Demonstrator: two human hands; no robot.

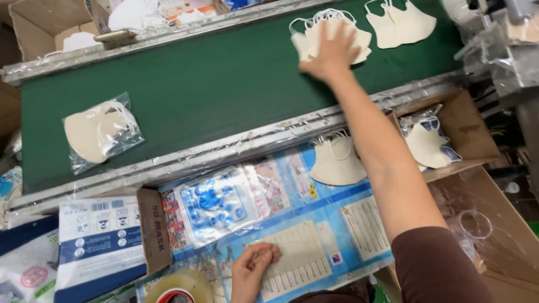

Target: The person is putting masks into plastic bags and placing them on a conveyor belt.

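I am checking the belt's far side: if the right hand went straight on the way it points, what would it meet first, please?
The right hand already lies on a stack of cream masks; straight on, it would likely meet the belt's far metal rail, though depth is unclear.

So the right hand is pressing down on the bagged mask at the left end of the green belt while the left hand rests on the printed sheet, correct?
Not quite. In the head view the right hand lies on a loose stack of masks at the belt's far right end; the bagged mask at the left end is untouched. The left hand does rest on the printed sheet.
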